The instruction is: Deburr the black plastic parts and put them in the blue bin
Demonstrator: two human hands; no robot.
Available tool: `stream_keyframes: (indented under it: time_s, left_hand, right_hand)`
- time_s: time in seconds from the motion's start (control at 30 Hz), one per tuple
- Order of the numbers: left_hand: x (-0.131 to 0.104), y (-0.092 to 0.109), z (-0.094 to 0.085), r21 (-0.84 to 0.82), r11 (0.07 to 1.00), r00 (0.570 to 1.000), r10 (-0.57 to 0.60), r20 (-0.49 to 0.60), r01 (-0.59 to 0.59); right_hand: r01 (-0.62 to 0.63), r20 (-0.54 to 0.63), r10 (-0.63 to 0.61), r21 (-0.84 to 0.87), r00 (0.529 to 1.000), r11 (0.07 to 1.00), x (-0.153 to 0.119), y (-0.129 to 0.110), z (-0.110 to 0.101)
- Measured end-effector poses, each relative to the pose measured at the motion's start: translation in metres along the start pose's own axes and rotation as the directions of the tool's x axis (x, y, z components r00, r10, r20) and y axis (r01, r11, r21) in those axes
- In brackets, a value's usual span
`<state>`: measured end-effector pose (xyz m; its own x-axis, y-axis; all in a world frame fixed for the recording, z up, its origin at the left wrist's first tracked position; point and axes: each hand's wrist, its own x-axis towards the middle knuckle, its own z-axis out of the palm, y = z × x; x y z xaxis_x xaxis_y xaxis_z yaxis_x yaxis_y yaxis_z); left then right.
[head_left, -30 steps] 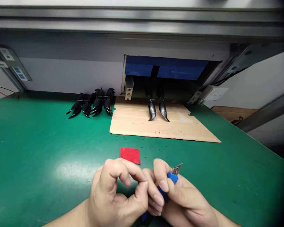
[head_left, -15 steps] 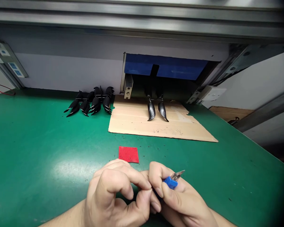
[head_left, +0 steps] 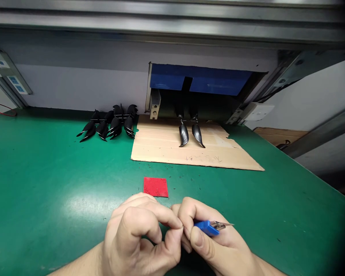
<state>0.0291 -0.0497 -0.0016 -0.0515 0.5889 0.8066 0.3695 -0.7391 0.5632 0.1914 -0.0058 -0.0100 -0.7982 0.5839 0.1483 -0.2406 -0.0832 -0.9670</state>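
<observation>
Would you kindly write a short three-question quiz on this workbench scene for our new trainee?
1. Which hand holds the blue-handled knife?
2. True or false: the red square lies apart from the cardboard sheet.
3. The near ends of the two shiny ribbed parts lie over: A the red square; B the cardboard sheet; C the blue-handled knife.

Key: 1. The right hand. 2. True; green tabletop shows between them. 3. B.

Blue plastic and shiny metal were combined in a cutter point(head_left: 208, 227) above a smooth worktop point(head_left: 60, 172) glazed with light. Glossy, ridged dark parts point(head_left: 184, 136) were set against matt cardboard point(head_left: 158, 149), and smooth grey metal was seen in the overhead beam point(head_left: 161, 27).
</observation>
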Motion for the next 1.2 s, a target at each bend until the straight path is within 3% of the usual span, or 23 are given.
stream_keyframes:
  time_s: [0.4,1.2]
  left_hand:
    - [-0.0014,0.001,-0.0018,-0.011,1.0,0.999,-0.025,0.026,0.025]
    - [0.0015,-0.0015,-0.0012,0.043,0.999,0.999,0.02,0.032,-0.021]
  right_hand:
    - [0.041,0.019,-0.037,-0.323,0.999,0.946,-0.0043,-0.0006,-0.0068]
    - [0.166,0.017,-0.181,-0.495,0.983,0.853,0.0005,-0.0052,-0.0032]
